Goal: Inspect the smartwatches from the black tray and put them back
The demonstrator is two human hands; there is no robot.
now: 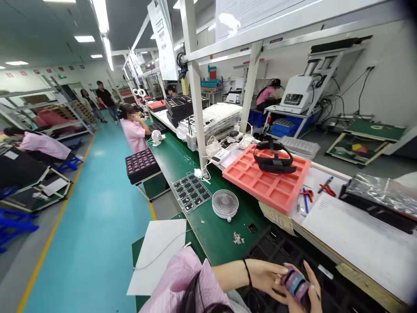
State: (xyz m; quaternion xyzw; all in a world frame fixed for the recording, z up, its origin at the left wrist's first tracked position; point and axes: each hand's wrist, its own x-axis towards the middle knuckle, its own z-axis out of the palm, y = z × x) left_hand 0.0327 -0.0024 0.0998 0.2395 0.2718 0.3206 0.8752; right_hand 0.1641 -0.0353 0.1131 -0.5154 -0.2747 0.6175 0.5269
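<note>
Both my hands are closed around a small rounded purple object with a teal band (296, 283); its exact kind is unclear. My left hand (265, 278), with a black band at the wrist, grips its left side with thumb and fingers. My right hand (313, 292) wraps its right side and lower end, partly hiding it. Below the hands lies a black compartment tray (276, 248) with dark pieces in some pockets. A small white strip (325, 272) rests on it at the right. Just beyond are a small black square part (252, 228) and pinkish scraps (238, 238).
A round white fan (225, 204) and a clear tray of black parts (192, 191) stand on the green bench. On the shelf, a red tray (267, 176) carries a black head strap (275, 158), beside red-handled cutters (307, 195). A person in pink (134, 130) sits farther along.
</note>
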